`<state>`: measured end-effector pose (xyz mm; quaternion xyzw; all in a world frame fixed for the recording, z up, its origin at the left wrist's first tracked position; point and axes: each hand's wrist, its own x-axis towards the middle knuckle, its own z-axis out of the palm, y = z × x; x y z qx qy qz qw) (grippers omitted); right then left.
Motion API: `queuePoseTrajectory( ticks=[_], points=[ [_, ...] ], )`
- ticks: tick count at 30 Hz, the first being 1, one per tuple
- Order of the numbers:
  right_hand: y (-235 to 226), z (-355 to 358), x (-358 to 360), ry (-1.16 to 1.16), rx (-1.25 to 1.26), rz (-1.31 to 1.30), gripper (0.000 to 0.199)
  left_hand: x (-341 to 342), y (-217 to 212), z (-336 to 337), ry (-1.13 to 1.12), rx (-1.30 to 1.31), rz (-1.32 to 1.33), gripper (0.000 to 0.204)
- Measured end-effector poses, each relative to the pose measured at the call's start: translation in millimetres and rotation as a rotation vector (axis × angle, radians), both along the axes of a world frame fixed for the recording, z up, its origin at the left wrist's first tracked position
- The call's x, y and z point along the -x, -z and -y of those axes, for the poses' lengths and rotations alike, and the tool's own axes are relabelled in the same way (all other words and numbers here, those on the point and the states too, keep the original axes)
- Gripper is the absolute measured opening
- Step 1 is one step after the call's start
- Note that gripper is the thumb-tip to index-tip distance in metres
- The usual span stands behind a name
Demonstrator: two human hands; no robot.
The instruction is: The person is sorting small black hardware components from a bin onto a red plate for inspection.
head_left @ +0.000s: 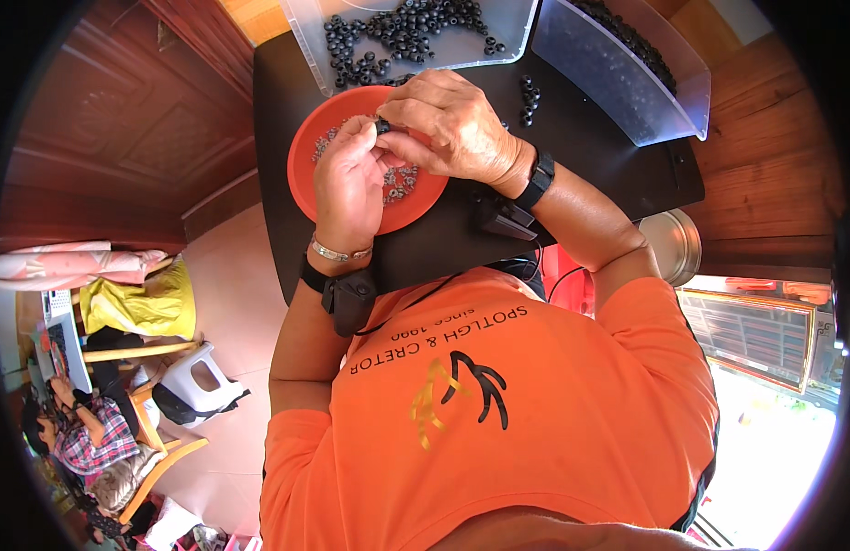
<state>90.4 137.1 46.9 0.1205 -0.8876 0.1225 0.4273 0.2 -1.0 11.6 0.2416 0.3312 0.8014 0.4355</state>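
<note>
Black piece (382,127) at fingertips (361,130), between left hand (348,176) and right hand (457,121)

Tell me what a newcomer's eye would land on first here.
Probably the bright orange shirt, filling the lower middle. Next, the red-orange bowl on the dark table, with the left hand and right hand meeting over it at a small black piece. Then the clear bins at the top, holding many black pieces.
</note>
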Motion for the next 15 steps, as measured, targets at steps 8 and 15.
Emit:
queuePoseTrajectory(
  ticks=[8, 15],
  points=[
    [4, 5, 1, -0.009, -0.086, 0.033, 0.021, 1, 5, -1, -0.004, -0.018, 0.077, 0.017],
    [-7, -1, -1, 0.029, -0.05, 0.079, 0.02, -2, -5, -2, 0.077, -0.044, -0.059, 0.02]
  ],
)
